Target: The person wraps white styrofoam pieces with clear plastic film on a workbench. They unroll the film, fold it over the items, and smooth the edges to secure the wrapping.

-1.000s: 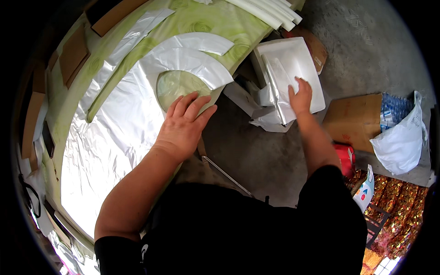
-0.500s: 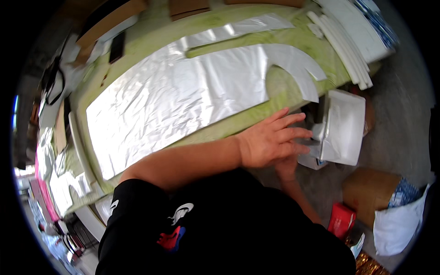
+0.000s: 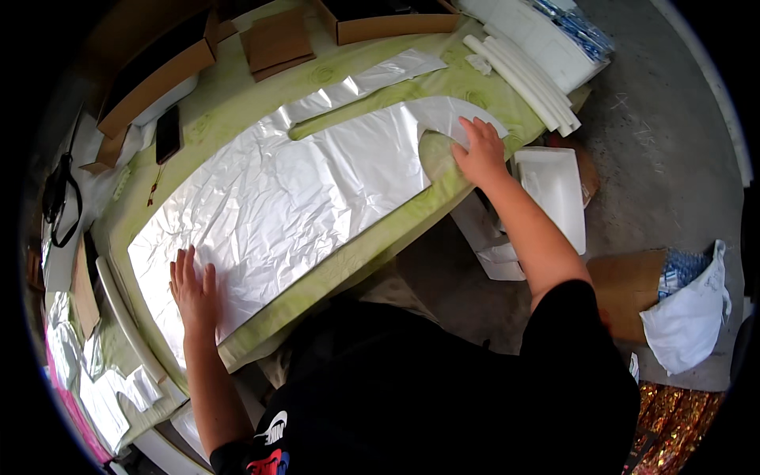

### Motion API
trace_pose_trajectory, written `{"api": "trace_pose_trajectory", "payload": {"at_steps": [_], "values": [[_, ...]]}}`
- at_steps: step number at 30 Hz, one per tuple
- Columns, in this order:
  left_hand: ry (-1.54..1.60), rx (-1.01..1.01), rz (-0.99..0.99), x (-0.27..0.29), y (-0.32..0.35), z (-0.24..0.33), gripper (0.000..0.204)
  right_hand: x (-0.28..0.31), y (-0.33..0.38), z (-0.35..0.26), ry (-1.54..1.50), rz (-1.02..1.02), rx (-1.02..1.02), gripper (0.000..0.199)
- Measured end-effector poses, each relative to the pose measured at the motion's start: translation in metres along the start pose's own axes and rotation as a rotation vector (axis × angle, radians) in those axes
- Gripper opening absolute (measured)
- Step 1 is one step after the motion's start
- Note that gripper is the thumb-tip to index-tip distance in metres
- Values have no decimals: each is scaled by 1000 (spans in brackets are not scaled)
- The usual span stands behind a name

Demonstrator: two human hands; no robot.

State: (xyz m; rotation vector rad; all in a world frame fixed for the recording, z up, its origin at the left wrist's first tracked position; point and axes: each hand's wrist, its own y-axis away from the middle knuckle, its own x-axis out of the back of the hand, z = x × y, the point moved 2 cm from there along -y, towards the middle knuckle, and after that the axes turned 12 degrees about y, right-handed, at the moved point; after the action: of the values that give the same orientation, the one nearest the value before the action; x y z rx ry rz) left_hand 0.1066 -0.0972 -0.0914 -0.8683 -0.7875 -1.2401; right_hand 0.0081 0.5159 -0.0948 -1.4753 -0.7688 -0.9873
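Note:
A large, wrinkled silver foil sheet (image 3: 277, 186) lies flat across the table, with a long strip along its far side and a curved arm at its right end. My left hand (image 3: 193, 297) rests open on the sheet's left part, its fingers pointing away from me. On the curved right end lies my right hand (image 3: 481, 154), fingers apart and stretched over the foil near the table's edge. It covers part of that curve. Neither hand grips anything.
A green patterned cloth covers the table (image 3: 336, 273). White foam tubes (image 3: 526, 83) lie at the far right, and cardboard boxes (image 3: 388, 28) and a phone (image 3: 168, 134) at the back. White foam boxes (image 3: 554, 190) stand below the right edge, near a brown carton (image 3: 628, 285).
My hands were together over the white box at right. Now they are apart: the left has come down on the foil's left part, the right on its curved end. My view has shifted.

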Motion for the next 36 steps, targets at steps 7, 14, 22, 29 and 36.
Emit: {"api": "trace_pose_trajectory", "payload": {"at_steps": [7, 14, 22, 29, 36], "values": [[-89, 24, 21, -2, 11, 31, 57, 2, -53, 47, 428, -80, -33, 40], [-98, 18, 59, 2, 14, 31, 57, 17, -62, 14, 135, -471, -204, 55], [-104, -1, 71, 0, 12, 34, 56, 22, -117, 54, -115, -468, -173, 36], [-52, 30, 91, -1, 17, 27, 58, 26, -98, -33, 118, -21, 271, 38], [-84, 28, 73, -2, 12, 35, 63, -27, -15, -95, -49, -85, 540, 63]]}}
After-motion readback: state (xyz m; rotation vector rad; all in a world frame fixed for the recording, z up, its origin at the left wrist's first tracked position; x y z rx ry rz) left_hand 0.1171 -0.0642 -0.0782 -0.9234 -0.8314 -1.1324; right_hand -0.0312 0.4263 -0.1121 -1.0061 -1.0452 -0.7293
